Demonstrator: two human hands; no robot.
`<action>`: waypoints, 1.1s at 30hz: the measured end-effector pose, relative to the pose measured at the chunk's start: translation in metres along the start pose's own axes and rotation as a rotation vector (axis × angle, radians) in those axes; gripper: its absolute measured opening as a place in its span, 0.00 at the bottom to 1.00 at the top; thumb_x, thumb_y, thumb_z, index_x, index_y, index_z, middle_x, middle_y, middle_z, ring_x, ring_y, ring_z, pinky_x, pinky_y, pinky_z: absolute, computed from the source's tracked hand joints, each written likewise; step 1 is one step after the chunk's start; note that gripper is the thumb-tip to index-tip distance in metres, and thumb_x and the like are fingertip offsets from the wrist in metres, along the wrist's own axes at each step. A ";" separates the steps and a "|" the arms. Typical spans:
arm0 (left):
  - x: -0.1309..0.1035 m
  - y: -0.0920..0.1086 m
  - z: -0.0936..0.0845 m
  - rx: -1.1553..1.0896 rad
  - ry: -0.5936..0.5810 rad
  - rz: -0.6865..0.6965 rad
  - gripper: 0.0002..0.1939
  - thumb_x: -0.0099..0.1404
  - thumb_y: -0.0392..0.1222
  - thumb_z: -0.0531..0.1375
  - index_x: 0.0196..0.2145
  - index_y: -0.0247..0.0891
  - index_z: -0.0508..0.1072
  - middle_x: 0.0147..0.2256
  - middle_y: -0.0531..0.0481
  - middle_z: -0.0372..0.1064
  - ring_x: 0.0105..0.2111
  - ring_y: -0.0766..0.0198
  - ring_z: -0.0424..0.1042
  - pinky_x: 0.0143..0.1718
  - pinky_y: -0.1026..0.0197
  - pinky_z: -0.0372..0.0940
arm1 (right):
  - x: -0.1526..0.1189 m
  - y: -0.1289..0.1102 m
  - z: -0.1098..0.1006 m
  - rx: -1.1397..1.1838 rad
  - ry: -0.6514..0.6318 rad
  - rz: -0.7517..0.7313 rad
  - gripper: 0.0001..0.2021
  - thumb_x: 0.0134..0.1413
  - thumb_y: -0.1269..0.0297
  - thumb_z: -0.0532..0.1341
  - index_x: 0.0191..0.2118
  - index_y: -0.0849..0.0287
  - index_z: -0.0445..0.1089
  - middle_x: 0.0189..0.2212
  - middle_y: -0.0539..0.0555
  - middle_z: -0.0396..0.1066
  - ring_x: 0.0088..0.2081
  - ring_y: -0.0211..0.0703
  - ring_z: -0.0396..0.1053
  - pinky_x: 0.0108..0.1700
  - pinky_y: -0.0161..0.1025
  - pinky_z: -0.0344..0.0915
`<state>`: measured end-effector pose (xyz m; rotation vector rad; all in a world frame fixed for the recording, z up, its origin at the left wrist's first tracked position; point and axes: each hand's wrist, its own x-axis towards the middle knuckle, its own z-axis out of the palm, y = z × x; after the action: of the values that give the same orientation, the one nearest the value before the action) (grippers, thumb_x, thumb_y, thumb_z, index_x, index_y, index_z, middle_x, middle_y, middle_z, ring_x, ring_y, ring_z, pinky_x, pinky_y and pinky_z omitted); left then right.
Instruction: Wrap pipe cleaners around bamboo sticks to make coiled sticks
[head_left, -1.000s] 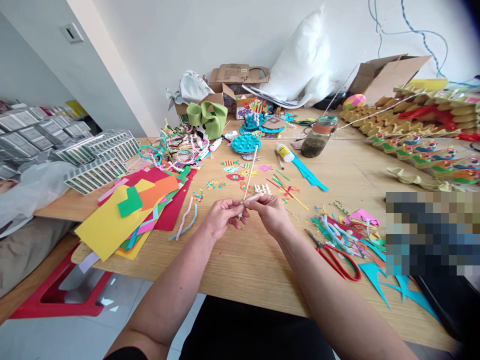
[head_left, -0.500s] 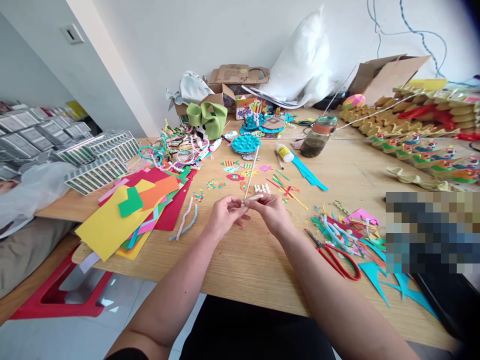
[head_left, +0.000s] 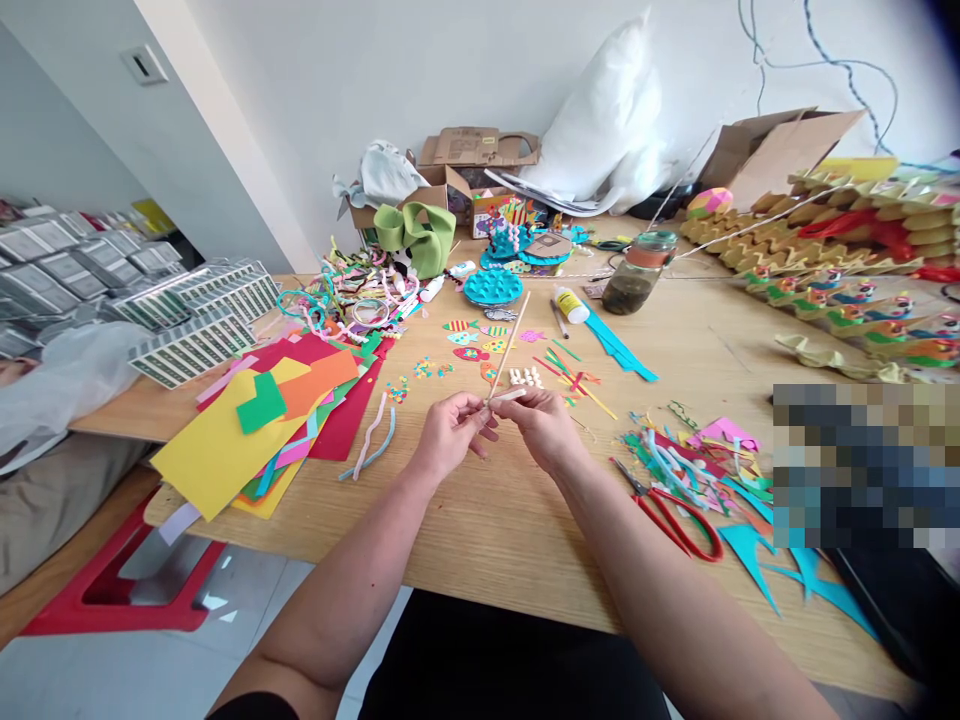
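grip, left hand (head_left: pixel 450 430): fingertips closed on the lower end of a thin wooden stick (head_left: pixel 510 340). grip, right hand (head_left: pixel 546 425): thumb and forefinger pinched together on a short white strip (head_left: pixel 513 396), which lies across the foot of the stick. the two hands meet there, fingertips close together, above the near half of the wooden table (head_left: pixel 495 520). the stick leans up and to the right, its free tip pointing away from the person. (whether strip and stick are joined i cannot tell from where i stand; the fingers cover the spot.)

surroundings, noted in order. just beyond the hands: a small cluster of white pieces (head_left: pixel 525 377), and behind it, patterned fish cutouts (head_left: pixel 470 354) lying flat. farther back sits a blue bumpy disc (head_left: pixel 493 286). left of the hands: two fuzzy stems (head_left: pixel 367 437), one pink and one blue, crossing near their lower ends, then a spread of overlapping coloured sheets (head_left: pixel 217 440), a yellow one large among them. right of the hands: thin coloured strips (head_left: pixel 577 382), a white bottle with a yellow label (head_left: pixel 571 306) on its side, and a jar (head_left: pixel 628 292) with dark contents. nearer the person on the right, red-handled scissors (head_left: pixel 649 494) lie beside a heap of scraps (head_left: pixel 675 465).
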<state>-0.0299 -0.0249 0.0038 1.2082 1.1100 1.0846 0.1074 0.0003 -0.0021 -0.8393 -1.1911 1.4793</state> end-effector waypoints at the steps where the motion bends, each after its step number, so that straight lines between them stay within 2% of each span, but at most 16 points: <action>1: 0.000 0.001 0.000 -0.022 -0.017 -0.011 0.16 0.53 0.49 0.61 0.33 0.32 0.69 0.29 0.46 0.71 0.24 0.64 0.73 0.16 0.68 0.65 | 0.000 0.000 0.000 0.013 0.001 0.006 0.05 0.40 0.64 0.65 0.22 0.61 0.73 0.20 0.50 0.69 0.23 0.36 0.63 0.29 0.37 0.60; 8: 0.000 0.005 -0.008 -0.205 -0.218 -0.117 0.15 0.53 0.47 0.62 0.31 0.32 0.69 0.29 0.47 0.70 0.23 0.65 0.72 0.14 0.70 0.61 | -0.001 -0.009 -0.002 0.104 -0.060 0.033 0.02 0.38 0.69 0.65 0.20 0.60 0.73 0.18 0.49 0.69 0.21 0.35 0.62 0.30 0.36 0.59; 12: 0.001 0.006 -0.014 -0.322 -0.346 -0.223 0.14 0.51 0.45 0.64 0.29 0.31 0.69 0.27 0.49 0.69 0.22 0.67 0.71 0.13 0.72 0.58 | -0.002 -0.012 -0.004 0.137 -0.132 0.080 0.04 0.37 0.68 0.66 0.19 0.60 0.72 0.17 0.49 0.68 0.20 0.35 0.62 0.28 0.37 0.59; 14: 0.002 0.005 -0.015 -0.361 -0.372 -0.259 0.13 0.51 0.44 0.64 0.29 0.32 0.69 0.27 0.49 0.69 0.22 0.68 0.71 0.13 0.73 0.58 | -0.001 -0.011 -0.005 0.123 -0.132 0.088 0.05 0.37 0.67 0.66 0.19 0.60 0.71 0.17 0.49 0.68 0.21 0.35 0.62 0.28 0.37 0.59; 17: 0.002 0.003 -0.011 -0.315 -0.301 -0.253 0.14 0.51 0.45 0.64 0.31 0.32 0.68 0.30 0.46 0.71 0.23 0.66 0.72 0.14 0.72 0.60 | 0.001 -0.007 -0.007 0.050 -0.071 0.060 0.05 0.37 0.66 0.66 0.19 0.60 0.71 0.17 0.49 0.69 0.22 0.35 0.63 0.29 0.36 0.59; 20: 0.001 0.001 -0.004 -0.170 -0.111 -0.157 0.17 0.49 0.45 0.65 0.34 0.33 0.67 0.32 0.44 0.72 0.26 0.63 0.73 0.16 0.69 0.63 | 0.002 -0.004 -0.007 -0.026 -0.023 0.045 0.06 0.37 0.64 0.66 0.19 0.61 0.71 0.17 0.49 0.69 0.22 0.35 0.63 0.30 0.36 0.59; 22: 0.001 -0.001 -0.001 -0.065 0.018 -0.071 0.18 0.47 0.44 0.66 0.34 0.34 0.67 0.30 0.46 0.72 0.26 0.63 0.73 0.17 0.69 0.64 | 0.002 -0.003 -0.006 -0.060 -0.026 0.049 0.07 0.38 0.62 0.66 0.19 0.61 0.72 0.17 0.50 0.69 0.22 0.36 0.63 0.30 0.36 0.60; 24: 0.002 -0.003 0.001 0.019 0.093 -0.008 0.17 0.48 0.44 0.66 0.32 0.34 0.68 0.27 0.48 0.72 0.25 0.63 0.73 0.16 0.70 0.63 | 0.002 -0.003 -0.004 -0.097 -0.032 0.050 0.09 0.39 0.60 0.66 0.20 0.60 0.72 0.17 0.50 0.69 0.22 0.36 0.63 0.30 0.37 0.61; 33: 0.003 -0.010 -0.002 0.214 0.148 0.044 0.09 0.54 0.43 0.61 0.31 0.34 0.70 0.26 0.47 0.72 0.25 0.63 0.74 0.16 0.69 0.64 | 0.002 0.005 0.000 -0.187 0.042 -0.003 0.08 0.38 0.61 0.66 0.21 0.59 0.71 0.18 0.50 0.70 0.23 0.39 0.66 0.28 0.36 0.61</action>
<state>-0.0312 -0.0221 -0.0062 1.3413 1.3465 1.1244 0.1056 0.0025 -0.0072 -0.9892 -1.3130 1.3561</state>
